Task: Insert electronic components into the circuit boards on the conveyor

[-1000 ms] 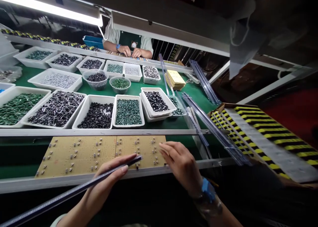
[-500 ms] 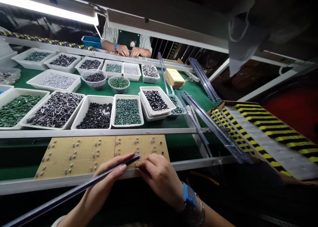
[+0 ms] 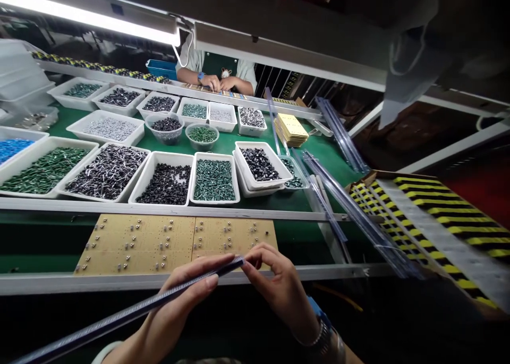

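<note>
My left hand (image 3: 179, 297) is closed around a long, clear plastic component tube (image 3: 131, 316) with dark contents, which slants from the lower left up to the right. At the tube's upper end, the thumb and forefinger of my right hand (image 3: 274, 279) pinch together; whatever is between them is too small to make out. Beyond both hands lie tan circuit boards (image 3: 151, 242), side by side, dotted with small silver and grey parts. A small black part sits near their right edge. My hands hide some of the near right board.
White trays of loose components, such as a tray of green ones (image 3: 215, 180), line the green bench behind a metal rail (image 3: 159, 209). More clear tubes (image 3: 358, 226) lie at right beside a carton with yellow-black strips (image 3: 446, 210). A co-worker's hands (image 3: 217, 82) work across the bench.
My right hand has come from the board's near edge to the tube's end. The tube's tip now sits slightly lower against the boards. The whole view has shifted a little.
</note>
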Motion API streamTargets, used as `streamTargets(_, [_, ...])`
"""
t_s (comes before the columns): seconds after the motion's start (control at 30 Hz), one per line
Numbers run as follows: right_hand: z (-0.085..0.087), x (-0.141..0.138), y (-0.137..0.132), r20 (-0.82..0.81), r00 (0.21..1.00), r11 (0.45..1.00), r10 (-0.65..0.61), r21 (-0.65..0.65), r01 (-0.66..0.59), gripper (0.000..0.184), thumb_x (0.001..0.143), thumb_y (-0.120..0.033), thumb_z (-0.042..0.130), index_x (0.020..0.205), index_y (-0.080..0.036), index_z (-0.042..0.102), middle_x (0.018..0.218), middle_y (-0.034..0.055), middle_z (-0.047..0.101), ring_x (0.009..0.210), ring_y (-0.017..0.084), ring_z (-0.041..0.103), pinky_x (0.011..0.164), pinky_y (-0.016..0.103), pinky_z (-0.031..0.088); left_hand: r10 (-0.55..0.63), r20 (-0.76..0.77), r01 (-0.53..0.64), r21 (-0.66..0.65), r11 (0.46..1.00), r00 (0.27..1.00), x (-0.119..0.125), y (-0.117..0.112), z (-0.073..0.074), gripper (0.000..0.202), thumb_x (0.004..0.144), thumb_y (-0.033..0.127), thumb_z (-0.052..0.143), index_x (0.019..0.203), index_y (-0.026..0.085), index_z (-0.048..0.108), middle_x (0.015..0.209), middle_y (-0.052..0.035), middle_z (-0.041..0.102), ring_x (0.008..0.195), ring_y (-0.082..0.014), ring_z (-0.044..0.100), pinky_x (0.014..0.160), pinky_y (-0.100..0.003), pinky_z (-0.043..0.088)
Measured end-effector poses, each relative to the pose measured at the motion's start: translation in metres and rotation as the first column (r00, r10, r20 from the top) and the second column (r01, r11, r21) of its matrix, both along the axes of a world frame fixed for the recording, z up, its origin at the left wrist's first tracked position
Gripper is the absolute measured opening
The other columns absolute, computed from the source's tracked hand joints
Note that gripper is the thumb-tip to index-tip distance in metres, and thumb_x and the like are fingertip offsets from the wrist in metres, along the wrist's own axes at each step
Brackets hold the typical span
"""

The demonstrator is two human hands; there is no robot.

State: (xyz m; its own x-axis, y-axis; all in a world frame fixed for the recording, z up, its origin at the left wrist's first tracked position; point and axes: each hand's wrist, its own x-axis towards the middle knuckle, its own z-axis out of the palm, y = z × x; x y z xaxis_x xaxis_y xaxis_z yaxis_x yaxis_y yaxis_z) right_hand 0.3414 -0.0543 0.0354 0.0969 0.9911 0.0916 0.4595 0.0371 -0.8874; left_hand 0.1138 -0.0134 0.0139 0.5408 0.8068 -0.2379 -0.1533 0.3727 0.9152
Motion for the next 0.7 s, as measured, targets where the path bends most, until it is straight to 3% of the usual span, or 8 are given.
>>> streamTargets(0.37, [0.005, -0.008, -0.001, 0.058, 0.998, 0.998, 0.0, 0.065, -0.004, 0.014, 0.098, -0.031, 0.066, 0.092, -0.021, 0.073, 0.085, 0.0028, 0.068, 0.078, 0.016, 0.062, 0.073, 0.027, 0.051, 0.029, 0.215, 0.009, -0.174, 0.985, 0.976, 0.005, 0.005, 0.01, 0.035, 0.091, 0.037, 0.072, 0.123, 0.022, 0.076, 0.132, -0.0102, 0.07, 0.134, -0.0361, 0.057, 0.122, -0.048, 0.038])
streamTargets(0.53, [0.005, -0.014, -0.002, 0.174, 0.984, 0.981, -0.035, 0.196, 0.0, 0.008, 0.094, -0.028, 0.071, 0.094, -0.02, 0.07, 0.086, 0.0027, 0.068, 0.081, 0.016, 0.065, 0.076, 0.027, 0.053, 0.035, 0.159, -0.006, -0.18, 0.984, 0.987, 0.002, 0.003, 0.006, 0.033, 0.093, 0.035, 0.071, 0.123, 0.022, 0.076, 0.135, -0.0093, 0.069, 0.137, -0.0349, 0.054, 0.123, -0.047, 0.035])
streamTargets(0.7, [0.005, -0.014, -0.004, 0.205, 0.979, 0.987, -0.024, 0.158, -0.009, 0.01, 0.094, -0.029, 0.072, 0.092, -0.02, 0.068, 0.087, 0.0019, 0.07, 0.083, 0.017, 0.067, 0.079, 0.027, 0.053, -0.008, 0.124, 0.029, -0.163, 0.986, 0.992, -0.003, 0.001, 0.0, 0.035, 0.094, 0.04, 0.069, 0.125, 0.025, 0.074, 0.137, -0.0064, 0.068, 0.138, -0.0323, 0.053, 0.123, -0.04, 0.037])
